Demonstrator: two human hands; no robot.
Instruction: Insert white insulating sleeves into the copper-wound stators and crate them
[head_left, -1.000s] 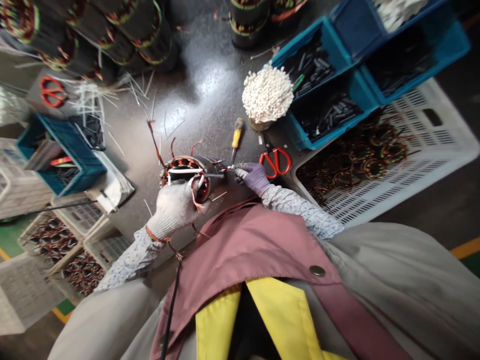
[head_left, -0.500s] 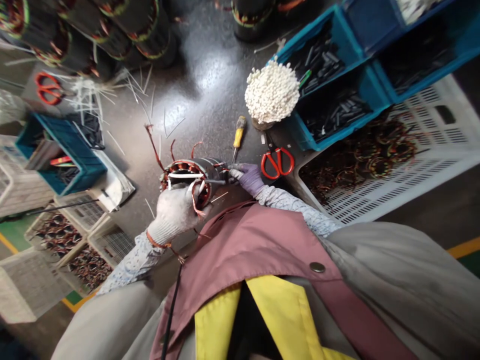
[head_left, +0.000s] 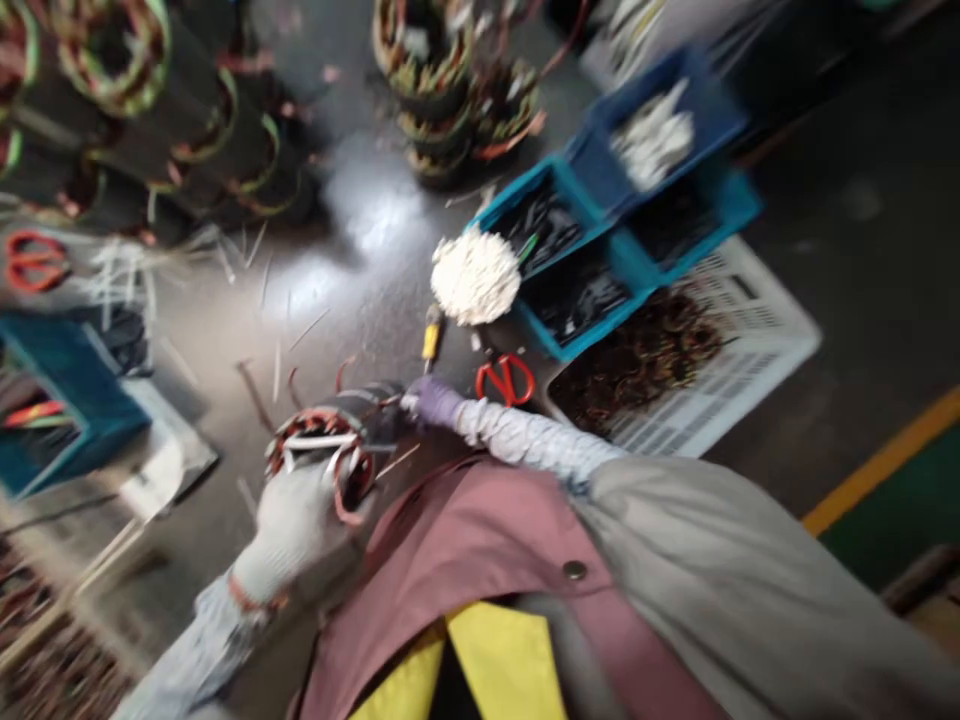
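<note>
Head-camera view, slightly blurred: a dark cylinder with copper windings [head_left: 346, 414] lies on its side on a grey tabletop [head_left: 367, 335], at the near edge, against a person's pink apron [head_left: 487, 540]. The left hand [head_left: 296, 525], in a white glove, is closed on the cylinder's wound left end, just beside a small copper ring [head_left: 346, 505]. The right hand [head_left: 436, 402], in a purple glove, is at its right end; blur hides whether those fingers grip anything. Just beyond that hand lies a yellow-handled screwdriver [head_left: 431, 338]; to its right, red-handled scissors [head_left: 507, 380]. Behind them stands a bundle of white-tipped sticks [head_left: 476, 277], next to blue bins [head_left: 611, 268] near the right edge. More wound cylinders [head_left: 169, 135] are stacked in the far left corner.
</note>
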